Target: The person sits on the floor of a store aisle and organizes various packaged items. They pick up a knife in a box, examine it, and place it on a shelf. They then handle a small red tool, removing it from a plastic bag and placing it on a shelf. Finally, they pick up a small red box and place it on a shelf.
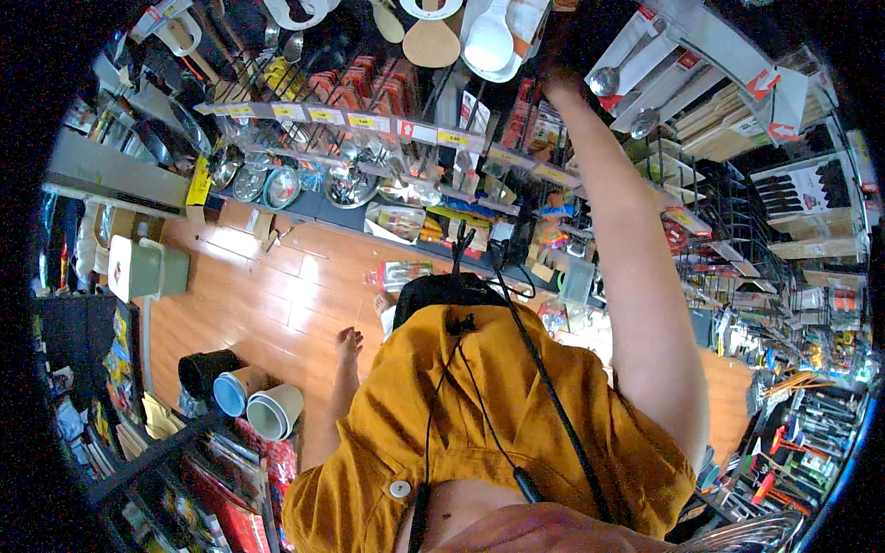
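Observation:
My right hand (561, 76) reaches up to the hanging goods at the top of the view; it is dark and blurred, so its fingers and any hold are hidden. To its left hang a white plastic rice spoon (489, 43) and a wooden paddle (431, 43). On its right a metal spoon (604, 81) is fixed to a white card. Low at my side over the wood floor hangs my left hand (350, 340), fingers loosely curled, with nothing visible in it.
Racks with a price rail (366, 122) run ahead. Metal strainers and bowls (281, 187) sit on the low shelf. Plastic bins (271, 415) stand lower left, a green bin (153, 268) at the left. Packed goods (406, 274) lie on the floor by the shelf base.

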{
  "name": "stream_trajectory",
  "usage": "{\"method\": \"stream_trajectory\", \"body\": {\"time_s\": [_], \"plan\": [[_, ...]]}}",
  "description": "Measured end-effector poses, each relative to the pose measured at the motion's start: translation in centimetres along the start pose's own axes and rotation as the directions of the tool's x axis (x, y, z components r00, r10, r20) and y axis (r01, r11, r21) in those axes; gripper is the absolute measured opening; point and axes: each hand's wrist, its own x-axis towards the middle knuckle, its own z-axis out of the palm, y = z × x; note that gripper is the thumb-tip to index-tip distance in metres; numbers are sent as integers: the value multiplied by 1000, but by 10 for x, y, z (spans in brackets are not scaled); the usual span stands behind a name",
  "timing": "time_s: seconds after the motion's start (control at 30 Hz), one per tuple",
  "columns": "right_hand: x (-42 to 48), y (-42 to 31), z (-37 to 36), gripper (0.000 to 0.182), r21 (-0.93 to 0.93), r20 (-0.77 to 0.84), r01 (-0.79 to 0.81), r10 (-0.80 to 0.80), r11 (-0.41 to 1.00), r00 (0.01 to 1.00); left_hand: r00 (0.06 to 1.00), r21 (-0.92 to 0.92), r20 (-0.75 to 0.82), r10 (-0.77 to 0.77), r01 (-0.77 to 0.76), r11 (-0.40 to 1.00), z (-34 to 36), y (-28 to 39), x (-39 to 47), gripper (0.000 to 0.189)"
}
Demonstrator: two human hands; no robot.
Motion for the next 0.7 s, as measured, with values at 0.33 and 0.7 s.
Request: {"method": "stream_trajectory", "body": {"time_s": [0.33, 0.7], "plan": [[40, 3, 11, 27, 11, -21, -89, 89, 996, 996, 998, -106, 54, -12, 17, 994, 0, 4, 12, 20], [5, 11, -10, 27, 43, 153, -94, 86, 995, 985, 997, 24, 65, -34, 33, 999, 11, 27, 16, 19]]}}
